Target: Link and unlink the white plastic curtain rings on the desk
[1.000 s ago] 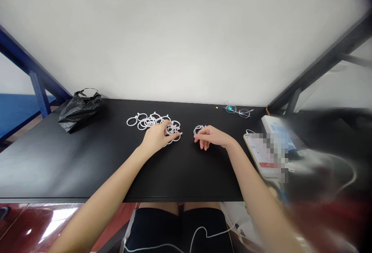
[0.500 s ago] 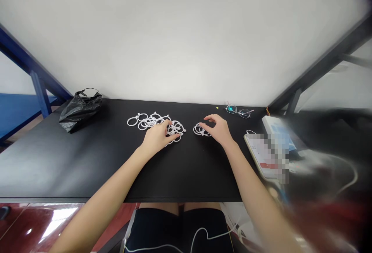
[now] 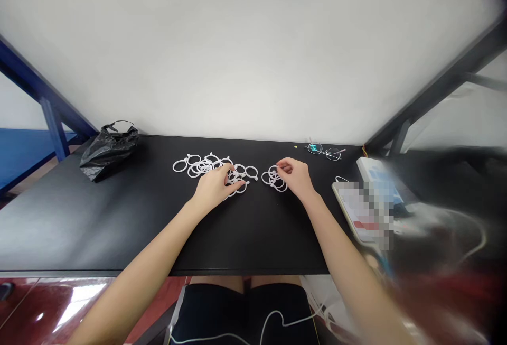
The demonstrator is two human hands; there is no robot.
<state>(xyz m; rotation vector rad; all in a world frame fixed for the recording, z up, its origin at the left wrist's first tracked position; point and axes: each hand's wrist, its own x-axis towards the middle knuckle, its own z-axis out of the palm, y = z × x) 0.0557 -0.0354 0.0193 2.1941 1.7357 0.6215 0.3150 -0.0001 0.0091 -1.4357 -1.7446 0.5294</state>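
Several white plastic rings (image 3: 202, 165) lie in a loose pile on the black table (image 3: 119, 218). My left hand (image 3: 214, 186) rests on the right end of that pile, its fingers curled and pinching a ring. A smaller cluster of white rings (image 3: 273, 177) lies to the right. My right hand (image 3: 296, 176) is at that cluster, thumb and fingertips pinched on one of its rings. One single ring (image 3: 251, 172) lies between the two groups.
A crumpled black plastic bag (image 3: 109, 148) sits at the back left. A pair of glasses (image 3: 325, 150) lies at the back right. A phone (image 3: 362, 210) and a white box (image 3: 378, 176) are at the right, with a white cable (image 3: 273, 318) near my lap.
My right hand rose and opened over the small cluster, then came down pinching a ring there. A single ring now lies apart between the piles. My left hand stayed on the big pile.
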